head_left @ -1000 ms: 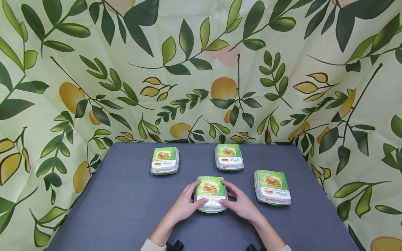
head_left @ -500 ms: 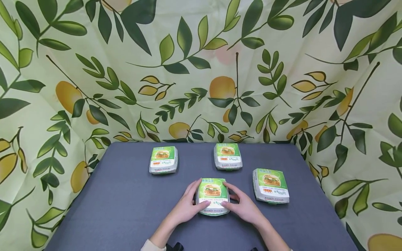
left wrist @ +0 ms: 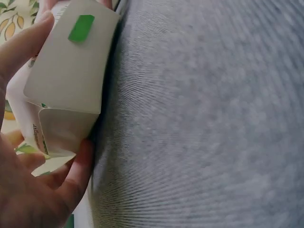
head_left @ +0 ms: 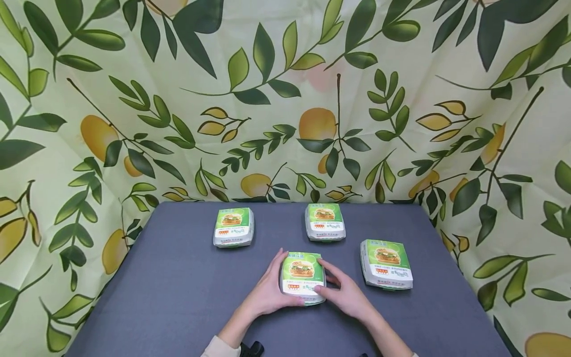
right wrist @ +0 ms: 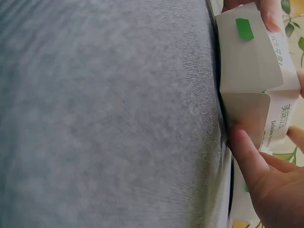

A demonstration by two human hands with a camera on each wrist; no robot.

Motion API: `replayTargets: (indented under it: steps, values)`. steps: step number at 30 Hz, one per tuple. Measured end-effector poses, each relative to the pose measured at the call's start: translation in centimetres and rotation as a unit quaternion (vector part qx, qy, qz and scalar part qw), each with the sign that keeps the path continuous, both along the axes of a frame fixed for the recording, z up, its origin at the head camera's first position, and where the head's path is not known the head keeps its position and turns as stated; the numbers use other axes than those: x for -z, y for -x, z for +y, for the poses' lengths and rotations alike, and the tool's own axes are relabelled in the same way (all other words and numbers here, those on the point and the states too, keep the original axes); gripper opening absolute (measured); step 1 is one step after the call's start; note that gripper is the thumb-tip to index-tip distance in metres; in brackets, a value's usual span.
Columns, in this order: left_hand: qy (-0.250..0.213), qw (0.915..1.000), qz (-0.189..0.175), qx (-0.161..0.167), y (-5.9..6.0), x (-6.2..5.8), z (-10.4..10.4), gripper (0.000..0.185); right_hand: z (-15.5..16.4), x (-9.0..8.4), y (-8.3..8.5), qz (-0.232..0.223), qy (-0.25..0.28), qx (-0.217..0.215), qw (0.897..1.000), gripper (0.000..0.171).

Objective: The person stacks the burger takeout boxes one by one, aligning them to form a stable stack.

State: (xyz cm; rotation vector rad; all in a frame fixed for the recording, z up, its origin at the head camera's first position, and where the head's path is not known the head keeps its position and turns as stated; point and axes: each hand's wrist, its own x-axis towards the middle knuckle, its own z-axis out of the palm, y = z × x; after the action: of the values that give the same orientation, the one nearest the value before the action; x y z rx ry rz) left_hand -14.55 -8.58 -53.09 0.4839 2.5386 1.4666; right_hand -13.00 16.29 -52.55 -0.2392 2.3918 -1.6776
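Observation:
A green-and-white burger box (head_left: 301, 271), with a burger printed on its lid, is between both hands at the middle of the table. My left hand (head_left: 266, 293) grips its left side, thumb across the front edge and fingers along the side. The right hand (head_left: 345, 293) holds the opposite side, its thumb on the lid's front right corner. In the left wrist view a green tab (left wrist: 81, 28) shows on the white wall of the box. Fingertips (right wrist: 243, 142) touch the lower side wall in the right wrist view. Whether the box rests fully on the table cannot be told.
Three similar burger boxes lie on the grey-blue table (head_left: 178, 292): one at the back left (head_left: 234, 228), another box (head_left: 325, 223) at the back right of centre, and a third box (head_left: 386, 265) to the right. A leaf-and-fruit patterned cloth (head_left: 276, 109) surrounds the table's back and sides.
The left thumb has slid from the lid down to the box's front edge. The held box has shifted slightly right and turned a little. The other boxes stay put.

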Motion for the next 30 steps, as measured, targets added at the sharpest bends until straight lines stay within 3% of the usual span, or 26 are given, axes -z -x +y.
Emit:
replayTargets:
  steps: [8, 18, 24, 30]
  values:
    - [0.007, 0.9998, -0.004, -0.016, -0.1, 0.1, 0.3, 0.123, 1.1, -0.8, -0.8, 0.026, 0.014, -0.032, 0.999, 0.069]
    - [0.018, 0.9993, 0.007, -0.033, -0.4, -0.1, 0.2, 0.121, 2.9, -3.4, -1.8, 0.091, -0.050, -0.004, 0.995, 0.053]
    - [0.015, 0.9995, 0.013, -0.026, -0.4, -0.3, 0.4, 0.121, 4.4, -5.4, -2.4, 0.163, -0.101, 0.021, 0.981, 0.045]
    - [0.020, 0.9993, 0.015, -0.026, -0.4, -0.3, 0.5, 0.121, 6.3, -6.7, -2.8, 0.235, -0.186, 0.062, 0.952, 0.042]
